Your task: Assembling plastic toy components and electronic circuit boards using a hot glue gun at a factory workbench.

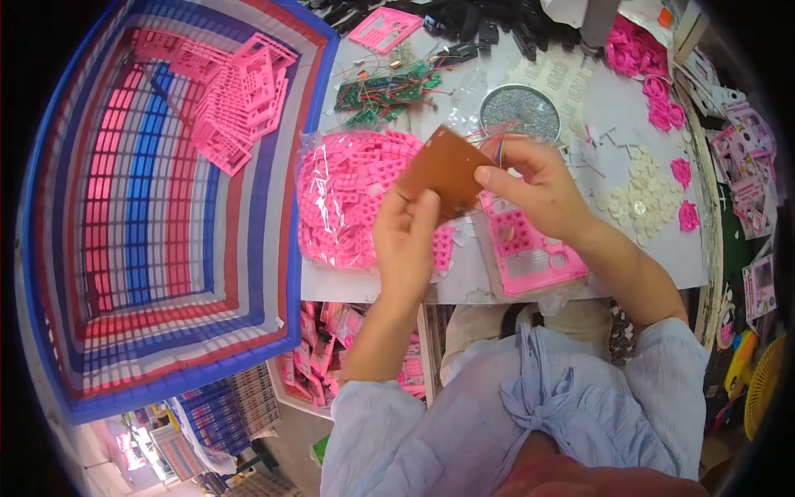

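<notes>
Between my two hands I hold a brown circuit board, tilted above the table. My left hand pinches its lower left edge. At its right edge my right hand grips it with the thumb on top, and thin coloured wires run by those fingers. Below the board lies a pink plastic casing with a window, a round hole and a pink keypad set in it. To the left, a clear bag of pink rubber keypads reaches close to my left hand.
A large blue-rimmed crate with a striped lining holds stacked pink panels. Wired green circuit boards, a round tin of small metal screws, white round pieces and pink parts lie on the table. Black parts are piled behind.
</notes>
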Demonstrator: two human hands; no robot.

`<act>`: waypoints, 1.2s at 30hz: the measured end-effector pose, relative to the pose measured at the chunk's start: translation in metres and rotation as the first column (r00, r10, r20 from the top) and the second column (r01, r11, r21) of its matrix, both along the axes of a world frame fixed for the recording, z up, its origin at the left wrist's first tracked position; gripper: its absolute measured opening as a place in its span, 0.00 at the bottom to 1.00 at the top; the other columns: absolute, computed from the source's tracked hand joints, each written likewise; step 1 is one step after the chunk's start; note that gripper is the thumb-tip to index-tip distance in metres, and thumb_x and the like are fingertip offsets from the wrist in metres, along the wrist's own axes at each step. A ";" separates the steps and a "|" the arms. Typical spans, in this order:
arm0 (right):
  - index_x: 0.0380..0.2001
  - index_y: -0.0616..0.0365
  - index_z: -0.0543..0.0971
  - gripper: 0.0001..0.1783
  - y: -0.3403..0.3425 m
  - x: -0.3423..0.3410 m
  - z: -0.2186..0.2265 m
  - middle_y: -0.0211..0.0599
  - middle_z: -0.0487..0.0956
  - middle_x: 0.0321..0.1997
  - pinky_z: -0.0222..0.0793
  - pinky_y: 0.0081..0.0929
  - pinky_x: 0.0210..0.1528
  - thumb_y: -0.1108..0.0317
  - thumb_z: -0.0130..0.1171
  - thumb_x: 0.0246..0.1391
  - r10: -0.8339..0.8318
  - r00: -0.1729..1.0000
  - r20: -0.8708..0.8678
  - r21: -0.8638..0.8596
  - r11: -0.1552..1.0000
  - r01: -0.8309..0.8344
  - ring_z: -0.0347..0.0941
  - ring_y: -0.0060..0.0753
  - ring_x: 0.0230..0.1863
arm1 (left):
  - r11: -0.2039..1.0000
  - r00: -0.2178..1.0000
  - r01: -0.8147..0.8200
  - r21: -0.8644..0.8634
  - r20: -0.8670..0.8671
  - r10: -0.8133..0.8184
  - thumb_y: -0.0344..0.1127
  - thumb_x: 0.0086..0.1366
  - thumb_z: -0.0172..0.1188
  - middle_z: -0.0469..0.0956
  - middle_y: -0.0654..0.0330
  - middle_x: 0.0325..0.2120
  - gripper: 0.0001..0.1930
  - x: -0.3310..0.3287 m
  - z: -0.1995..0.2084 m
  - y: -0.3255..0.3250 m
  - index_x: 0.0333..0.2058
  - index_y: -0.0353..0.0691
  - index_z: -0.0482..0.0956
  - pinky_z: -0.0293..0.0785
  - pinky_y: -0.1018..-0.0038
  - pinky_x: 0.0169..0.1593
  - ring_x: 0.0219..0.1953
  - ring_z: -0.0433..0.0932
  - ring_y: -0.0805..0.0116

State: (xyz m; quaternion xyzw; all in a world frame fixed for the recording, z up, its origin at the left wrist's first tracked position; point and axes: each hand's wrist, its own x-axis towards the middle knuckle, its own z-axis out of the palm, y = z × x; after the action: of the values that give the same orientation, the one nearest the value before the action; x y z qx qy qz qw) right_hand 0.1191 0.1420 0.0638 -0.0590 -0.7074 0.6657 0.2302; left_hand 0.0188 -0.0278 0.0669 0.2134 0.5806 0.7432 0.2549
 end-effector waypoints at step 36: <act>0.41 0.60 0.83 0.12 0.050 0.165 0.035 0.37 0.80 0.27 0.70 0.30 0.29 0.65 0.62 0.57 0.275 0.708 0.650 0.167 0.858 -0.486 0.76 0.32 0.26 | 0.930 0.934 0.358 -0.089 0.055 -0.354 0.32 0.72 0.54 0.80 0.58 0.34 0.13 0.006 -0.022 -0.050 0.50 0.31 0.77 0.72 0.79 0.27 0.24 0.73 0.78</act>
State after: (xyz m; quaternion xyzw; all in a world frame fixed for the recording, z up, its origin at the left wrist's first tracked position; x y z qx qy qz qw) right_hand 0.2842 0.1922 0.0989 -0.0805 -0.8391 0.5178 -0.1464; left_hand 0.0248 -0.0781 0.0452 0.2883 0.5628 0.6595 0.4064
